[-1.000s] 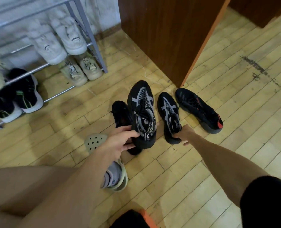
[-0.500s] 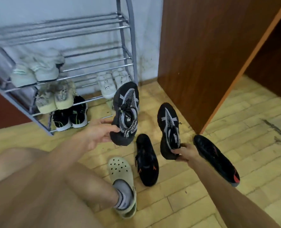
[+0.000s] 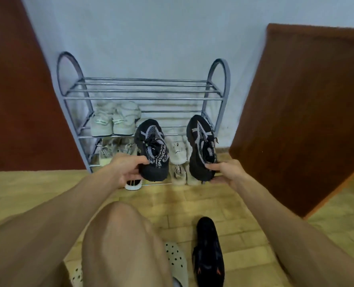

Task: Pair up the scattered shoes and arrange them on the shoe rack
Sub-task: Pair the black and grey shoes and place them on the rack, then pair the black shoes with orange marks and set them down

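I hold a matching pair of black sneakers with grey markings in the air before the metal shoe rack (image 3: 217, 92). My left hand (image 3: 128, 168) grips the heel of the left black sneaker (image 3: 152, 149). My right hand (image 3: 227, 171) grips the heel of the right black sneaker (image 3: 202, 148). Both toes point up toward the rack. A pale pair (image 3: 115, 119) sits on the middle shelf at the left. More beige shoes (image 3: 177, 151) fill the lower shelves behind the held pair. A single black shoe with orange marks (image 3: 209, 253) lies on the floor at the bottom right.
The rack's top shelf holds nothing. A dark wooden door (image 3: 302, 112) stands right of the rack and a red-brown panel (image 3: 16, 100) to its left. My bare knee (image 3: 122, 230) and a beige clog on my foot (image 3: 177, 264) are at the bottom.
Both hands have lifted the two black sneakers off the floor and carried them up in front of the rack. My view has turned to face the rack squarely.
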{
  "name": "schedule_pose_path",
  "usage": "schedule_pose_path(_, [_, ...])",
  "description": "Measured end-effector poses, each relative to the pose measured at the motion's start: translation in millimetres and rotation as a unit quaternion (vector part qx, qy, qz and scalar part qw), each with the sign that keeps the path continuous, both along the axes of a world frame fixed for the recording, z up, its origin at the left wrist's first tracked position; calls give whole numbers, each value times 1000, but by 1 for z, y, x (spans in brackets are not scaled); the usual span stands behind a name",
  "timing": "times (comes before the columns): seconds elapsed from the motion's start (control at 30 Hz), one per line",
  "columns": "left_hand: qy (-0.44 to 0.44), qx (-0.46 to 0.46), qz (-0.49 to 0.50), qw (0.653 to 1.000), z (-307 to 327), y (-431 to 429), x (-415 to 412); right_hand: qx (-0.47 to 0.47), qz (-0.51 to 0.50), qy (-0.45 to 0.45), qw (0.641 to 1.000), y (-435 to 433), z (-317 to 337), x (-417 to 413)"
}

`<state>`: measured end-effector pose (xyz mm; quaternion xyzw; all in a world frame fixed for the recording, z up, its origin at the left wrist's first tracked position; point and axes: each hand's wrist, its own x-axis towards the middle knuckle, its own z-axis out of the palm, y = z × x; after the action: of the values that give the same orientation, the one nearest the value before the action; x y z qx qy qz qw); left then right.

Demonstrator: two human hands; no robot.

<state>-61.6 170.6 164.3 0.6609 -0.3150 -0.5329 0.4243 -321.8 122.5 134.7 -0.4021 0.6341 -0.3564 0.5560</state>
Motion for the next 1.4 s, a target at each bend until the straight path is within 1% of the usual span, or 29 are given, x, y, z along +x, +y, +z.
schedule_pose_path(0.17, [29,3,10,1000,-10,-65,-5,-4,-10,-2,1000,-50,10,10])
schedule_pose_path(0.3, [73,3,7,997,-17,-129,-17,-3,-13,34,999,-107,12,8])
schedule_pose_path(0.4, [87,1,-3,996,-21,-176,-17,2,-10,58,998,-152,11,13])
schedule_pose_path(0.6, [47,-26,-33,998,-30,-255,-16,-10,-25,68,997,-228,-8,29])
schedule_pose_path(0.73, [-10,-16,-45,999,-44,-284,-22,-13,-24,64,998,-252,-20,37])
schedule_pose_path(0.87, [-36,-1,-59,998,-54,-289,-24,0,-11,78,997,-258,-25,34])
schedule_pose_path(0.93, [-64,-6,-65,996,-55,-287,-23,8,-1,78,997,-255,-25,33])
schedule_pose_path(1.0, [-114,-21,-62,991,-50,-283,-26,12,16,80,997,-249,-23,31])
schedule_pose_path(1.07, [-191,-40,-77,978,-45,-277,-33,17,44,74,996,-240,-19,30])
schedule_pose_path(1.13, [-241,-54,-93,965,-43,-264,-43,0,61,76,995,-228,-16,26])
schedule_pose_path(1.2, [-255,-69,-90,960,-43,-245,-51,-48,50,118,991,-213,-15,20])
schedule_pose_path(1.27, [-251,-91,-72,961,-45,-224,-60,-95,55,197,974,-195,-17,6])
schedule_pose_path(1.33, [-235,-106,-67,964,-39,-194,-75,-82,119,256,956,-170,-22,-10])
schedule_pose_path(1.4, [-227,-112,-100,962,-39,-165,-94,-30,192,285,938,-144,-42,-28])
